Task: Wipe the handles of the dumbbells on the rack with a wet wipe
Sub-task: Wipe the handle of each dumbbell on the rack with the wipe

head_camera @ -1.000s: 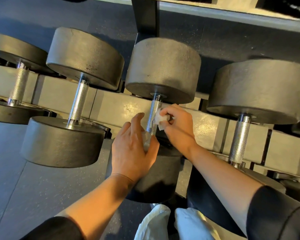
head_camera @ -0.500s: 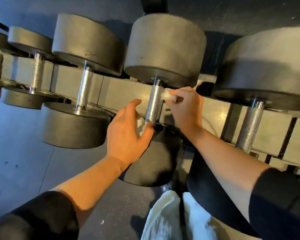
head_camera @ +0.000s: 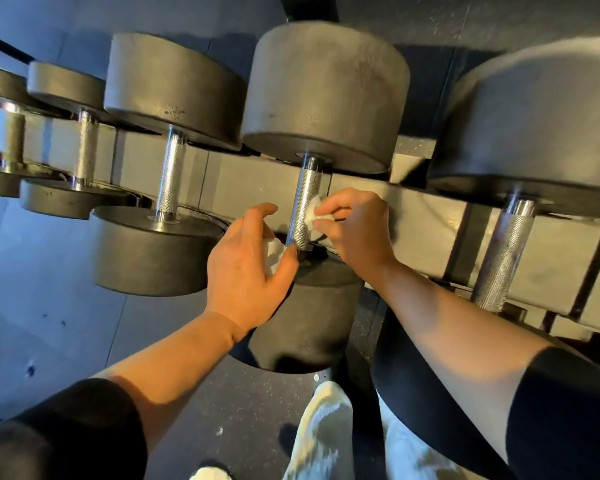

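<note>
1. Mid-job I'd say: the white crumpled wet wipe (head_camera: 311,211) is on the middle knurled steel dumbbell handle (head_camera: 303,206) on the grey metal rack (head_camera: 420,216). The other handles can't be judged clean or not.
2. Right hand (head_camera: 355,225) pinches the wipe against the handle's right side.
3. Left hand (head_camera: 245,268) sits just left of it, fingers curled round another white wad (head_camera: 274,252).
</note>
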A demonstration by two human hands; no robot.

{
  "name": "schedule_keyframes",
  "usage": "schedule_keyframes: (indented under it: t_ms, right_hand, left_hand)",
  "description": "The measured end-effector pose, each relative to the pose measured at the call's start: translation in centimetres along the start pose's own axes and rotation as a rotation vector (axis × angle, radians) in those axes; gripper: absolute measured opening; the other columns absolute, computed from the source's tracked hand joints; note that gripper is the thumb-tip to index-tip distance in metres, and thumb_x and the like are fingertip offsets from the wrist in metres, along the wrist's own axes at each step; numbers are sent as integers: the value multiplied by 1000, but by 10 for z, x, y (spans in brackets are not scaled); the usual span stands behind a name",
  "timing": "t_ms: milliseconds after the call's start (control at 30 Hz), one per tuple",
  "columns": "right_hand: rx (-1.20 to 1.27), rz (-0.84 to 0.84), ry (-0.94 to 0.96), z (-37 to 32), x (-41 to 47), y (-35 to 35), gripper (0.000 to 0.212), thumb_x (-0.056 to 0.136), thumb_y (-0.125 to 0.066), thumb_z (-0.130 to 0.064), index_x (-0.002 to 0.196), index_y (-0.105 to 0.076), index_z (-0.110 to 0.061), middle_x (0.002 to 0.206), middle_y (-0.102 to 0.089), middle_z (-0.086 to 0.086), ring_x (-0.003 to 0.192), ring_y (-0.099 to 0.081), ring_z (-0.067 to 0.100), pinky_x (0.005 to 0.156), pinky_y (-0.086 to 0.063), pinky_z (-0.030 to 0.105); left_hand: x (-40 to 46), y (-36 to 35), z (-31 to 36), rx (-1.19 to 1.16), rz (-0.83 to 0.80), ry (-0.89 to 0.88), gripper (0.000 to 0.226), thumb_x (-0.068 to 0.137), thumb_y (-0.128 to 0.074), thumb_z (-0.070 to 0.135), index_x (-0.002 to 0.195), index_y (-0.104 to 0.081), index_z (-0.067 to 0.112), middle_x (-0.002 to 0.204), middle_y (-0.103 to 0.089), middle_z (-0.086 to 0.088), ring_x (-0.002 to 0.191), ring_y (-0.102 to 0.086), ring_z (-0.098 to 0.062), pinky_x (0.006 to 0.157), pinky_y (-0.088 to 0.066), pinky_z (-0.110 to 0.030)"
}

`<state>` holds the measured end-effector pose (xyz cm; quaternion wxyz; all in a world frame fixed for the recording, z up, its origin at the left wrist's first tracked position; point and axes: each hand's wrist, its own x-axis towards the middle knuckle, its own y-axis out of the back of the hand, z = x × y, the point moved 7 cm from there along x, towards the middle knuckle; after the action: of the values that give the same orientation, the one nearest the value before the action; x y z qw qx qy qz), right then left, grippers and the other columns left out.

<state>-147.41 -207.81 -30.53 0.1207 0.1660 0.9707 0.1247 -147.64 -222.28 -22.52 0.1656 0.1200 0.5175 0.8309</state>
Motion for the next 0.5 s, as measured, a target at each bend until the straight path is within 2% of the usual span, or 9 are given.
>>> schedule_keyframes:
  t_ms: [67,167,233,300,400,500]
  right_hand:
    - [-23,-129,-28,-1,-5,-5,11,67,-76,-2,78,-74,-5,75,-70,4,67,-65,12,64,-52,22]
    - [-110,-332,-82,1,-15,-16,8,71,-79,-11,78,-74,-10,67,-62,-9,62,-55,-3,55,-41,5]
    - [-142,-368,-98,2,-19,-18,5,74,-76,-10,77,-73,-10,65,-59,-9,59,-51,-4,52,-38,3]
    - [-126,-195,-40,-3,-13,-5,12,75,-68,0,80,-72,-10,74,-62,-6,64,-53,-3,57,-41,8]
    - [-90,142,165,-21,-8,20,18,77,-64,2,90,-71,-7,93,-67,0,85,-61,6,75,-49,13]
    - [-202,154,320,-41,-5,13,23,82,-61,1,102,-70,-5,110,-66,5,103,-60,14,91,-48,23]
  left_hand:
    - [0,0,-1,-1,-3,1,54,81,-46,44,121,-51,8,84,-53,3,73,-52,-13,64,-45,-31]
    - [0,1,-1,-4,0,-3,55,81,-45,45,120,-51,8,84,-53,3,73,-52,-14,64,-48,-33]
    - [-1,1,-1,-11,-2,-1,56,81,-45,46,120,-51,7,84,-52,3,72,-52,-15,65,-47,-33]
    - [-1,1,-2,-13,-2,4,54,80,-45,44,120,-51,8,83,-51,4,72,-51,-14,64,-47,-33]
    - [-1,0,-4,-33,9,3,51,80,-46,43,119,-51,11,83,-50,7,73,-50,-12,64,-45,-30]
    - [-1,1,-7,-68,25,1,52,79,-48,42,120,-50,12,84,-52,6,73,-53,-13,63,-49,-33]
